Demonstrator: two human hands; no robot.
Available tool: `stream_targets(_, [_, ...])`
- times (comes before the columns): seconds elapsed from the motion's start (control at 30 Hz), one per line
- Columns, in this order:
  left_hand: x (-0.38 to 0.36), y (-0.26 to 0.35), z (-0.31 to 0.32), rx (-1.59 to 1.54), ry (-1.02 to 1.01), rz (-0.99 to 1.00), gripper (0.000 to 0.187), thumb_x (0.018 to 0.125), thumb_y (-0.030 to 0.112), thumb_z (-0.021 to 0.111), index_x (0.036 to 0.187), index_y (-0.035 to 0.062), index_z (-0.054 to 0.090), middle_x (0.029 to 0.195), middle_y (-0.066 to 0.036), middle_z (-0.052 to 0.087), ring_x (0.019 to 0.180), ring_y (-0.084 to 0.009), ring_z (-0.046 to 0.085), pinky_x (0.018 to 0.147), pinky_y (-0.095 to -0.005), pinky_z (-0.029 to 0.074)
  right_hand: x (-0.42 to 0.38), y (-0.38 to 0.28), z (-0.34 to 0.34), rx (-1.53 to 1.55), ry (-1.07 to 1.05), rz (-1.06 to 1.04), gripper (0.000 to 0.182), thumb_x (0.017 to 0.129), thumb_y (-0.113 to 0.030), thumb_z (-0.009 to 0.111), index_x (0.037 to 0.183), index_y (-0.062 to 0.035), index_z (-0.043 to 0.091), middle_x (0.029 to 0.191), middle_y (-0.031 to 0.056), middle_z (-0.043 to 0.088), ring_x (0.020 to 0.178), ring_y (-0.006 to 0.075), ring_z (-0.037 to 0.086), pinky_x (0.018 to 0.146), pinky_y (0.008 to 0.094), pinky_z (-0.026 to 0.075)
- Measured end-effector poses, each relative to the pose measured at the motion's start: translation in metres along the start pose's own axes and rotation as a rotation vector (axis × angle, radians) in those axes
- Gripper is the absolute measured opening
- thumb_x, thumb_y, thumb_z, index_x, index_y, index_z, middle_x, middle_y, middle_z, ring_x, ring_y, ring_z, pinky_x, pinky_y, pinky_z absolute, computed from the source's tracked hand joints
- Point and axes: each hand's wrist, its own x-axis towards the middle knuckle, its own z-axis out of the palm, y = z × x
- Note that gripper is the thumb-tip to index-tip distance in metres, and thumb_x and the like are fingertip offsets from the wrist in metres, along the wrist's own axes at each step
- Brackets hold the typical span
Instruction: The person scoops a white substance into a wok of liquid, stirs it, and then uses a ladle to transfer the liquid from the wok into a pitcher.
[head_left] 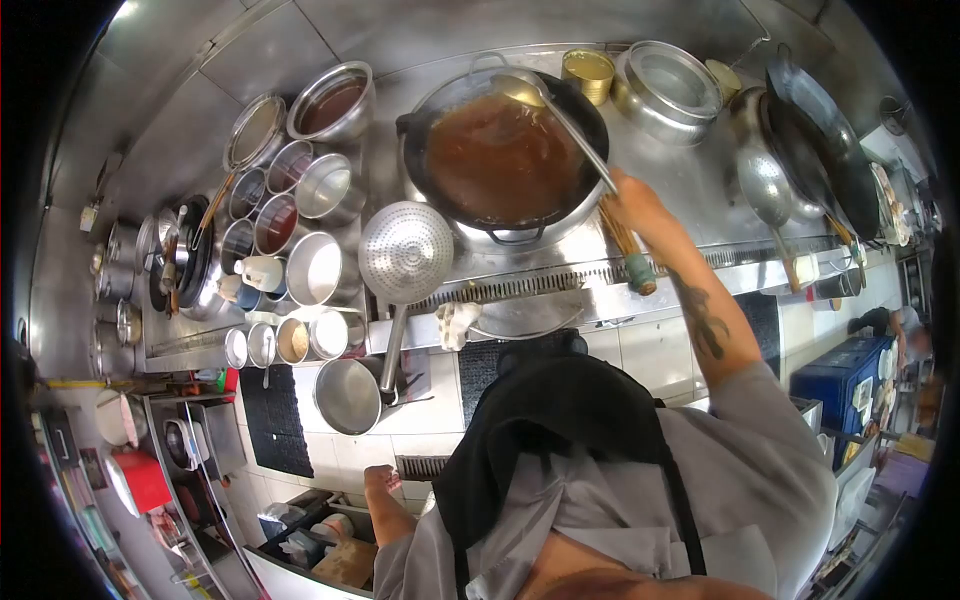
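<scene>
My right hand (pixel 636 203) is closed around the handle of a long metal ladle (pixel 578 140). The ladle's bowl hangs over the far side of a black wok (pixel 590 115), which is filled with reddish-brown sauce (pixel 500 160). Just below that hand, a bamboo wok brush (pixel 628 245) lies across the stove's front rail. My left hand (pixel 379 480) is low beside my body, well away from the stove. Its fingers look curled in, with a small pinkish-white patch at them that I cannot tell apart from the fingers.
Left of the wok stand a large perforated skimmer (pixel 406 252), several metal pots and a bowl of dark liquid (pixel 330 105). Behind it are a yellow can (pixel 588 72) and a steel pot (pixel 665 95). More woks (pixel 815 150) stand right. A person (pixel 890 325) is far right.
</scene>
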Motion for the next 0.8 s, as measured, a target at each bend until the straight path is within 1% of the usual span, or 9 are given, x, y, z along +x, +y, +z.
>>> stream_targets(0.1, [-0.008,0.01,0.004,0.049,-0.019,0.033,0.02,0.085,0.006,0.057,0.103,-0.0025,0.056,0.087,-0.015,0.056,0.079,-0.0288,0.06,0.065,-0.0464,0.059,0.038,-0.008,0.041,-0.007,-0.011,0.114,0.038,0.082,-0.009,0.057,0.117,0.0035,0.049,0.092,0.0279,0.063,0.082,0.0398,0.062,0.077,0.0405,0.05])
stream_targets(0.17, [-0.008,0.018,0.007,0.058,-0.018,0.0,0.019,0.085,0.007,0.056,0.102,-0.0023,0.056,0.088,-0.015,0.056,0.08,-0.0288,0.06,0.065,-0.0458,0.058,0.039,-0.03,0.059,0.274,-0.179,0.184,0.035,0.084,-0.011,0.058,0.116,0.0029,0.051,0.083,0.0187,0.063,0.069,0.0273,0.063,0.066,0.0364,0.051])
stream_targets(0.27, [-0.008,0.017,0.006,0.013,-0.077,-0.024,0.017,0.086,0.007,0.055,0.1,-0.0014,0.056,0.087,-0.014,0.056,0.08,-0.0284,0.06,0.065,-0.0458,0.058,0.02,-0.025,0.083,1.24,-0.482,0.445,0.016,0.086,-0.012,0.058,0.1,-0.0041,0.058,0.068,-0.001,0.052,0.049,0.0072,0.047,0.041,0.0233,0.038])
stream_targets(0.37, [-0.003,0.007,-0.004,-0.014,-0.098,-0.069,0.014,0.086,0.008,0.055,0.098,0.0007,0.056,0.085,-0.012,0.055,0.077,-0.0277,0.059,0.066,-0.0463,0.057,0.008,-0.004,0.028,1.335,-0.563,0.543,0.015,0.085,-0.01,0.056,0.097,-0.0019,0.057,0.067,-0.0012,0.052,0.048,0.007,0.046,0.04,0.023,0.037])
stream_targets(0.5, [0.055,-0.027,-0.005,0.135,0.053,-0.195,0.014,0.086,0.007,0.056,0.099,0.0035,0.057,0.084,-0.01,0.054,0.074,-0.0271,0.058,0.068,-0.0476,0.056,-0.011,-0.017,0.06,0.741,-0.202,0.237,0.022,0.084,-0.018,0.059,0.097,-0.0008,0.06,0.067,0.0029,0.052,0.056,0.0114,0.054,0.051,0.0276,0.047])
stream_targets(0.67, [0.003,-0.02,-0.002,0.049,-0.049,-0.057,0.017,0.084,0.006,0.058,0.101,0.005,0.056,0.084,-0.01,0.054,0.075,-0.0267,0.057,0.071,-0.0488,0.056,-0.018,-0.028,0.065,1.157,-0.508,0.523,0.022,0.088,-0.018,0.057,0.105,-0.0039,0.059,0.07,0.0007,0.053,0.06,0.0089,0.054,0.053,0.0271,0.047])
stream_targets(0.7, [0.002,-0.018,0.003,0.053,-0.03,-0.053,0.018,0.084,0.005,0.058,0.102,0.0051,0.056,0.084,-0.01,0.053,0.076,-0.0267,0.057,0.072,-0.0491,0.055,-0.029,-0.006,0.044,1.643,-0.613,0.509,0.016,0.09,-0.015,0.056,0.102,-0.0059,0.06,0.071,0.0001,0.054,0.058,0.0077,0.052,0.05,0.0282,0.046])
stream_targets(0.77, [0.039,-0.033,0.002,0.024,-0.056,-0.082,0.019,0.084,0.004,0.057,0.102,0.0051,0.056,0.084,-0.009,0.053,0.075,-0.0269,0.057,0.072,-0.0493,0.055,-0.022,0.041,0.023,1.684,-0.792,0.545,0.015,0.087,-0.015,0.058,0.098,-0.0049,0.062,0.072,0.0008,0.055,0.058,0.0087,0.052,0.048,0.0287,0.044])
stream_targets(0.8, [0.054,-0.041,-0.005,0.008,-0.068,-0.096,0.019,0.084,0.004,0.057,0.103,0.0051,0.056,0.084,-0.009,0.053,0.075,-0.0269,0.057,0.072,-0.0493,0.055,-0.023,0.034,0.019,1.339,-0.69,0.501,0.02,0.086,-0.015,0.058,0.102,-0.0034,0.06,0.072,0.0015,0.055,0.058,0.01,0.052,0.048,0.0289,0.044])
